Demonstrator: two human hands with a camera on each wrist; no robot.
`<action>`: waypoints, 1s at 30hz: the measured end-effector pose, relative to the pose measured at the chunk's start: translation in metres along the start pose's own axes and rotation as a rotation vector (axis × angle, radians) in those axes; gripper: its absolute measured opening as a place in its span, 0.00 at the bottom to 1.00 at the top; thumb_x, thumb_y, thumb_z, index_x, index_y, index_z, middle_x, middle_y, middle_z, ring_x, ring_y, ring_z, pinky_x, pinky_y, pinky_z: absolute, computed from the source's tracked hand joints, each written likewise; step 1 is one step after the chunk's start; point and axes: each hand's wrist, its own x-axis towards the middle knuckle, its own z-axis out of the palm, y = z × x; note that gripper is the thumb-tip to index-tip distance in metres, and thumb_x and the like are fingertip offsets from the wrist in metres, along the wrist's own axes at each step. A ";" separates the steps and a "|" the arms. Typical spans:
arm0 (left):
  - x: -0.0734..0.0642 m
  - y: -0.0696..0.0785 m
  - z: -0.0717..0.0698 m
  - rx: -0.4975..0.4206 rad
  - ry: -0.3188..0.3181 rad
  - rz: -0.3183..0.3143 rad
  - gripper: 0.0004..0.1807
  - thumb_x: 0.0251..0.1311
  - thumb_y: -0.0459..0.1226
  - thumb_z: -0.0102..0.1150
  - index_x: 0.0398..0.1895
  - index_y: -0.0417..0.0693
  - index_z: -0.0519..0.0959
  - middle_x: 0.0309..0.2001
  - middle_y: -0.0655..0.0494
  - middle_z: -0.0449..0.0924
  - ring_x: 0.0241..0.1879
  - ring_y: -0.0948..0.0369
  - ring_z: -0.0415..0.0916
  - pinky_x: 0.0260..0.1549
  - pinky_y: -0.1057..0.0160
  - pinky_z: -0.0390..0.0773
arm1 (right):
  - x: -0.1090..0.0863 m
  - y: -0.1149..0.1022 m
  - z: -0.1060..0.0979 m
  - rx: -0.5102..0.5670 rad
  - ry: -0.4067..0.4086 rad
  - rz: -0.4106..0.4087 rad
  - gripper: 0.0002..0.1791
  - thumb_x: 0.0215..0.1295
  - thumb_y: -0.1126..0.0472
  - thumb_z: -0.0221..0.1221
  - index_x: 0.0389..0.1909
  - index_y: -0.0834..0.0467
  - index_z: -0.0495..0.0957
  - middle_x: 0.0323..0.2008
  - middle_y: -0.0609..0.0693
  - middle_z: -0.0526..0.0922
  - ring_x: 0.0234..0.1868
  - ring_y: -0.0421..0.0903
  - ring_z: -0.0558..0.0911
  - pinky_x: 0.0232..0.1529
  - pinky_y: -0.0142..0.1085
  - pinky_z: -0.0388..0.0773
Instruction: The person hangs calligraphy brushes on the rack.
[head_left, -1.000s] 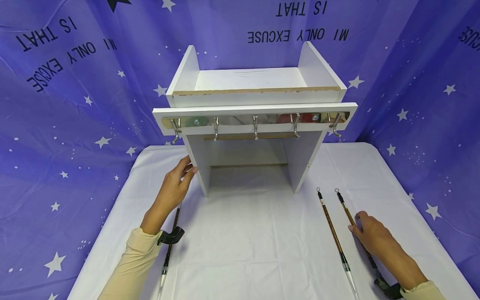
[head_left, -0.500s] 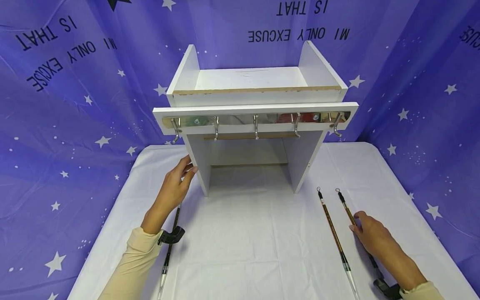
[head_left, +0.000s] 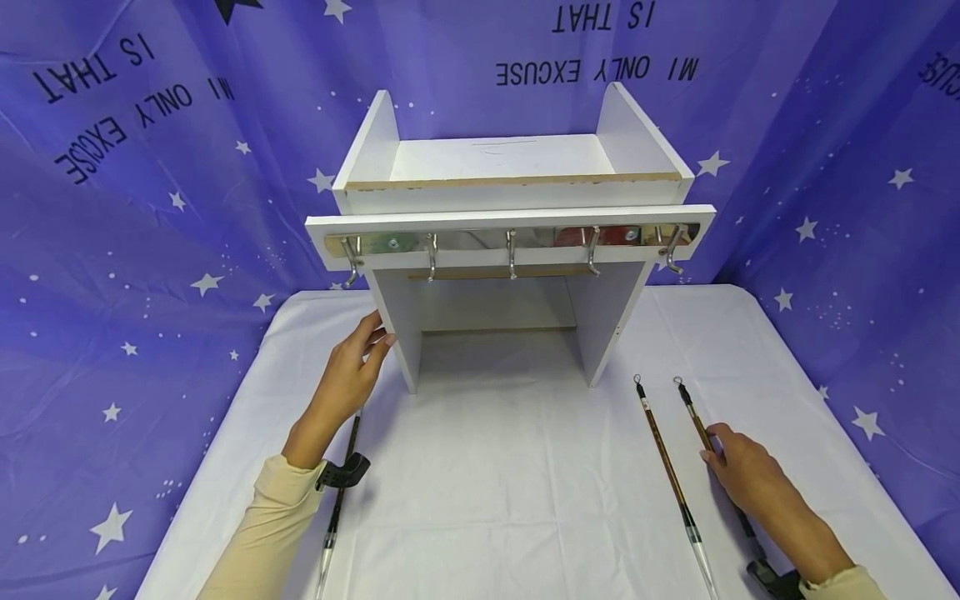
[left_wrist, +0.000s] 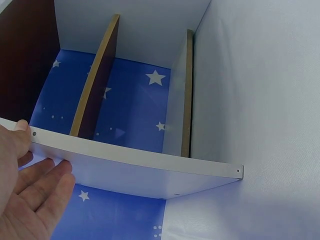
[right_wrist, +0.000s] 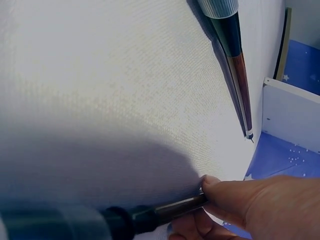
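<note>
A white shelf rack (head_left: 517, 197) stands at the back of the table, with a row of metal hooks (head_left: 512, 250) along its front rail. My left hand (head_left: 347, 379) holds the front edge of its left side panel (left_wrist: 125, 160), thumb on the edge and fingers on the outer face. On the right, my right hand (head_left: 750, 475) pinches the brown handle of a calligraphy brush (head_left: 697, 423) between thumb and fingers; its looped end points toward the rack. A second calligraphy brush (head_left: 663, 458) lies just left of it. Under my left wrist lies a third brush (head_left: 335, 517), partly hidden.
A white cloth (head_left: 510, 483) covers the table. Purple star-printed curtains (head_left: 187, 250) hang behind it and at both sides. The rack's legs reach down to the cloth, and its hooks jut forward over the space between them.
My right hand and its brush have shifted very slightly to the right. The left hand, the rack and the other brushes stay where they were.
</note>
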 end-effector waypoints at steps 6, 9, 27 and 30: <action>-0.001 -0.001 0.000 0.004 0.001 -0.005 0.26 0.83 0.40 0.50 0.79 0.45 0.65 0.73 0.40 0.73 0.67 0.42 0.78 0.66 0.40 0.77 | 0.000 -0.001 0.000 -0.005 0.020 -0.005 0.19 0.71 0.67 0.63 0.57 0.73 0.73 0.33 0.62 0.84 0.34 0.61 0.83 0.32 0.58 0.80; -0.001 -0.002 0.001 0.001 0.002 -0.006 0.26 0.83 0.40 0.50 0.79 0.46 0.65 0.73 0.41 0.73 0.67 0.42 0.78 0.66 0.40 0.77 | 0.000 -0.001 0.000 -0.001 0.032 -0.004 0.19 0.71 0.67 0.63 0.58 0.72 0.74 0.30 0.58 0.82 0.32 0.57 0.81 0.31 0.55 0.79; 0.000 -0.002 0.001 -0.006 0.005 -0.003 0.26 0.83 0.40 0.50 0.79 0.45 0.65 0.72 0.40 0.74 0.66 0.42 0.79 0.65 0.40 0.78 | 0.006 -0.019 -0.024 0.070 0.188 -0.027 0.21 0.73 0.67 0.63 0.62 0.70 0.73 0.27 0.54 0.84 0.25 0.48 0.79 0.24 0.42 0.74; 0.000 -0.002 0.002 -0.009 0.007 -0.005 0.26 0.83 0.39 0.50 0.79 0.44 0.65 0.72 0.40 0.74 0.65 0.42 0.79 0.65 0.39 0.78 | 0.007 -0.025 -0.029 0.075 0.257 -0.037 0.21 0.74 0.66 0.63 0.63 0.69 0.73 0.29 0.58 0.85 0.26 0.51 0.82 0.24 0.43 0.75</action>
